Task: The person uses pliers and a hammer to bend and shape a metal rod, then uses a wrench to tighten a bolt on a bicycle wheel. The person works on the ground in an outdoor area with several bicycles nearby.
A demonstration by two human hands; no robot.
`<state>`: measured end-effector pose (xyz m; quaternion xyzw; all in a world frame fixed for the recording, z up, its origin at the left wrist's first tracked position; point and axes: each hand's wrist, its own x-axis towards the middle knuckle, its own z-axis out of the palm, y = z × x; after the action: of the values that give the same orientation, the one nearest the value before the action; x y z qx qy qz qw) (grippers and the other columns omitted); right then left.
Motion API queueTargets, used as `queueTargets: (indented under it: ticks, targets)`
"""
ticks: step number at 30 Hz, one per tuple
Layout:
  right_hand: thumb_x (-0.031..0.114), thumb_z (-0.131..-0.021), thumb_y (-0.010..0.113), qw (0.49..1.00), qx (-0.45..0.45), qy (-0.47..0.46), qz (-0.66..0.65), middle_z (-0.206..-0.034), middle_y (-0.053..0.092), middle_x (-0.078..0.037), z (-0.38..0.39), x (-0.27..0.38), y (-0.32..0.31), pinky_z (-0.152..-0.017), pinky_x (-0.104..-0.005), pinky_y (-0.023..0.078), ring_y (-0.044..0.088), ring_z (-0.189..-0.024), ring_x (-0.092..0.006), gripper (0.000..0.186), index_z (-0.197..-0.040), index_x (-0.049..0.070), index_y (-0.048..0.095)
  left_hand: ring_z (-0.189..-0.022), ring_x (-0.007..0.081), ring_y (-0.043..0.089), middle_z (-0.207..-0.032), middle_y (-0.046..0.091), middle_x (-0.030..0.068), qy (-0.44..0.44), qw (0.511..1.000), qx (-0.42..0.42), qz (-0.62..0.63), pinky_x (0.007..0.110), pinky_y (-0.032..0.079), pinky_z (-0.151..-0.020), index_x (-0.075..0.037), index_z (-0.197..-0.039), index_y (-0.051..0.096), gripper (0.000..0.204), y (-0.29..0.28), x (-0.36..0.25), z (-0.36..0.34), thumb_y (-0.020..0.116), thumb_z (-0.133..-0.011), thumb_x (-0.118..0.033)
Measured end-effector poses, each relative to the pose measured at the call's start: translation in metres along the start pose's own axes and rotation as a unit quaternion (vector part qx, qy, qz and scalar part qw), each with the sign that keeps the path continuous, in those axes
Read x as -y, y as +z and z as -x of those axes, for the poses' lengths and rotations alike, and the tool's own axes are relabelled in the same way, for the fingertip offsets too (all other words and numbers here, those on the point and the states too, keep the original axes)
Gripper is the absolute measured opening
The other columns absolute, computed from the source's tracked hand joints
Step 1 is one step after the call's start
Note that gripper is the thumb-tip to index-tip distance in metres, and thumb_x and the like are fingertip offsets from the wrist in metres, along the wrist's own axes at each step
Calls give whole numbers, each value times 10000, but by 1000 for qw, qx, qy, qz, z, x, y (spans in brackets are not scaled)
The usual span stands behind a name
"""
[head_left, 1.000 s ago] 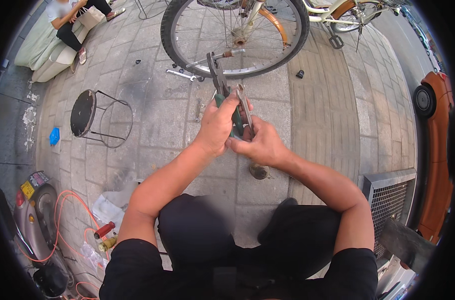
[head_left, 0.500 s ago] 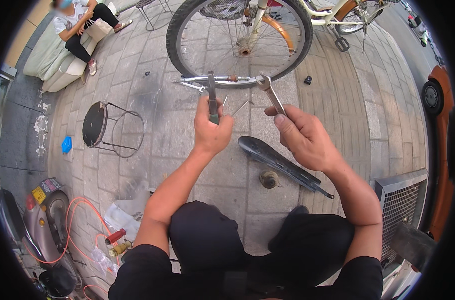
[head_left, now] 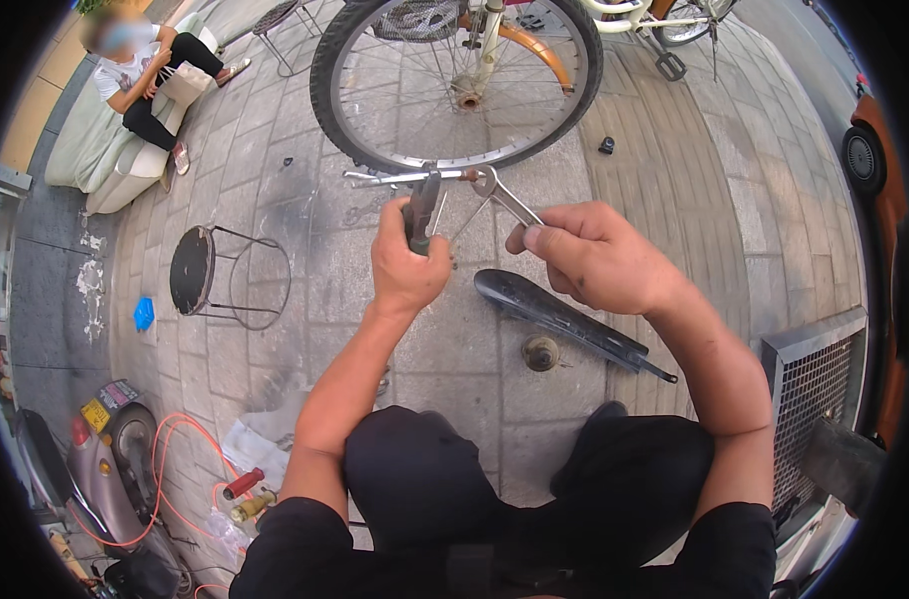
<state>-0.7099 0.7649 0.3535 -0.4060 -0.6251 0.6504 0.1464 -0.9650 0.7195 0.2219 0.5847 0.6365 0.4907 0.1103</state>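
My left hand [head_left: 406, 268] is closed around what looks like a pair of pliers [head_left: 426, 205] with a dark head and greenish grip, seen edge-on. The head lies against a thin silver metal rod [head_left: 389, 180] with a rusty brown section towards its right end. In my right hand [head_left: 599, 255] I hold a steel open-end wrench [head_left: 517, 207], slanting up to the left. Its jaw overlaps the rod's right end beside the rusty section; I cannot tell whether it grips there. Thin metal struts slope down from the rod between my hands.
A bicycle wheel [head_left: 324, 100] stands ahead. Below my right hand are a black mudguard-like piece [head_left: 574, 324] and a small round metal part [head_left: 541, 352]. To the left are a stool [head_left: 193, 271], a seated person [head_left: 140, 85], an orange hose [head_left: 157, 464] and a scooter [head_left: 100, 454]. A mesh-sided metal frame [head_left: 819, 389] stands right.
The wrench has moved left and slightly down, its jaw now near the rod's rusty section. My left hand has shifted slightly left and down with the pliers. The view has tilted a little.
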Motion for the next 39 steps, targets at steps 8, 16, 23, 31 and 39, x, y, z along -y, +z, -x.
queueTargets:
  ticks: [8,16,23,31,39]
  targets:
    - [226,-1076,558,1000,-2,19,-19,-640,483,52,-3,-4,-4,-519,-268,354,442,-567,-54,307,-1148,-19,729,-744,294,651,-893,654,142,-20,999,21,-22,406,540,-718,-18,-1207,578,394,0,1,1,676,-827,-57]
    - [221,-1078,544,1000,-15,16,11,-643,503,42,-10,-7,3,-541,-279,393,472,-573,-67,310,-1149,-16,731,-755,304,650,-905,644,146,7,999,5,-51,418,544,-722,-24,-1218,571,419,-1,9,0,701,-821,-62]
    - [220,-1093,534,999,-23,3,26,-662,514,39,-15,-18,9,-556,-288,409,475,-584,-68,305,-1133,-19,719,-779,326,651,-911,630,146,11,998,8,-62,438,541,-742,-32,-1222,563,430,1,9,3,711,-819,-49]
    - [257,-1063,539,994,-90,-32,43,-750,665,-184,-26,-36,28,-737,-441,535,667,-733,-277,376,-1031,-74,714,-752,220,579,-881,592,94,-33,999,30,-30,370,513,-723,-29,-1166,560,345,7,5,4,644,-831,-26]
    - [234,-1062,521,964,-211,-75,144,-850,702,-334,-49,-55,56,-794,-573,552,705,-856,-524,348,-968,-88,614,-774,234,606,-856,610,119,-144,985,77,49,407,516,-725,-27,-1122,547,304,35,11,15,636,-832,-30]
